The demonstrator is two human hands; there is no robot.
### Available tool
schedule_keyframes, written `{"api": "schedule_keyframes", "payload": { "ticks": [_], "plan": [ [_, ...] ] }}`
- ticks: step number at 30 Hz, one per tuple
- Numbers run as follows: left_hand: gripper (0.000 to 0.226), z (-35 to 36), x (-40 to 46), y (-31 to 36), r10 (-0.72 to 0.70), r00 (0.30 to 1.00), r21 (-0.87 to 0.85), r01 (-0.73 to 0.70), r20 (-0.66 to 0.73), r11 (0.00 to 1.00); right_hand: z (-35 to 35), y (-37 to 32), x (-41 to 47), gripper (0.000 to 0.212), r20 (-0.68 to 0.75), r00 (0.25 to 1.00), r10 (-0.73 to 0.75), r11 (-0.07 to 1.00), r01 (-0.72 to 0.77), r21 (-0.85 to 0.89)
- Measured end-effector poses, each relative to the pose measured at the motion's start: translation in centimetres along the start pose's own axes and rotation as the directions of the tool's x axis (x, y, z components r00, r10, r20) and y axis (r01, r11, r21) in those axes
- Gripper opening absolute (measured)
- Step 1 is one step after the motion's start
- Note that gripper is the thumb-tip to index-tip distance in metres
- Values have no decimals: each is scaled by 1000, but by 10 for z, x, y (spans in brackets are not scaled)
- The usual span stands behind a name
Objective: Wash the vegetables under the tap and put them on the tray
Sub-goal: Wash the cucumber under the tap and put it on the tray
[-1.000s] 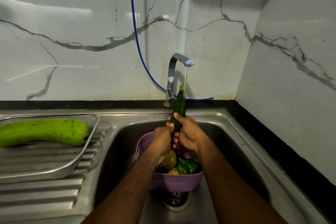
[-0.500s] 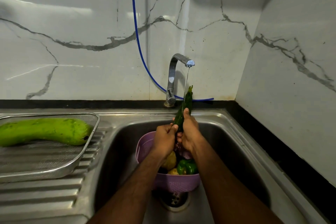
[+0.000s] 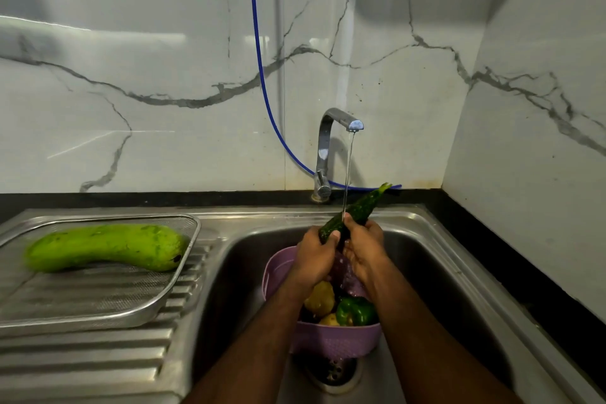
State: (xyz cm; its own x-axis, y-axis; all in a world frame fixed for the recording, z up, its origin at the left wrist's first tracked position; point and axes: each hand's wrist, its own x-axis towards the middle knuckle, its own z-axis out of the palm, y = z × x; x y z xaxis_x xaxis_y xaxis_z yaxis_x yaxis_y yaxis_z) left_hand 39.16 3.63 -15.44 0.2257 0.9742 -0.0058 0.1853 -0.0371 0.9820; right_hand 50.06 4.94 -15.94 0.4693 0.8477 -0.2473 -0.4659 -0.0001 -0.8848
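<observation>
Both hands, left hand (image 3: 316, 248) and right hand (image 3: 364, 241), clenched on bitter gourd (image 3: 355, 208), now tilted rightward from upright under tap (image 3: 341, 121) stream; rinsing ongoing, tray (image 3: 183, 259) placement pending.

Both forearms reach forward and converge. The left hand (image 3: 316, 248) curls its fingers around a dark green vegetable (image 3: 352, 211). The right hand (image 3: 365, 244) grips it just beside, thumb on top.
</observation>
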Motion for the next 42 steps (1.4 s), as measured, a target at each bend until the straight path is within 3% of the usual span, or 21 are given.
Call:
{"api": "schedule_keyframes", "payload": {
  "ticks": [4, 8, 11, 14, 19, 22, 24, 27, 30, 35, 39, 42],
  "plan": [
    [38, 15, 4, 2, 14, 999, 150, -8, -41, 989, 1, 0, 0, 30, -27, 1000, 15, 1000, -15, -10],
    [41, 30, 9, -8, 48, 998, 155, -40, -51, 987, -2, -1, 3, 40, 17, 990, 139, 972, -140, 191],
    [39, 27, 9, -1, -105, 994, -134, 106, 12, 985, 2, -3, 3, 44, 66, 994, 89, 974, -101, 204],
    [44, 19, 6, 5, -251, 958, -329, 283, 138, 901, 4, -4, 3, 48, 24, 998, 60, 993, -62, 104],
    [32, 10, 3, 8, -269, 940, -495, 340, 212, 800, -3, -4, -1, 64, 165, 984, 64, 976, -97, 196],
    [32, 11, 3, 10, -261, 930, -573, 366, 260, 733, -9, -5, -6, 62, 261, 959, 114, 980, -152, 130],
    [39, 11, 3, 11, -242, 932, -585, 358, 269, 728, -11, -5, -11, 67, 287, 946, 151, 986, -166, 26],
    [48, 12, 1, 14, -204, 945, -573, 318, 257, 756, -10, -2, -14, 71, 210, 965, 156, 986, -141, -84],
    [46, 13, -3, 14, -173, 949, -550, 295, 264, 781, -7, 0, -11, 54, 109, 989, 98, 994, -91, -65],
    [28, 10, -1, 12, -91, 943, -586, 272, 320, 763, -9, -9, -6, 45, 30, 999, -12, 998, 10, 57],
    [31, 5, -3, 11, -71, 938, -598, 272, 338, 753, -7, -11, -10, 47, 48, 999, 15, 988, -22, 150],
    [26, 5, 0, 10, -86, 956, -609, 247, 281, 754, -6, -9, -11, 50, 121, 991, 61, 992, -74, 101]
  ]
}}
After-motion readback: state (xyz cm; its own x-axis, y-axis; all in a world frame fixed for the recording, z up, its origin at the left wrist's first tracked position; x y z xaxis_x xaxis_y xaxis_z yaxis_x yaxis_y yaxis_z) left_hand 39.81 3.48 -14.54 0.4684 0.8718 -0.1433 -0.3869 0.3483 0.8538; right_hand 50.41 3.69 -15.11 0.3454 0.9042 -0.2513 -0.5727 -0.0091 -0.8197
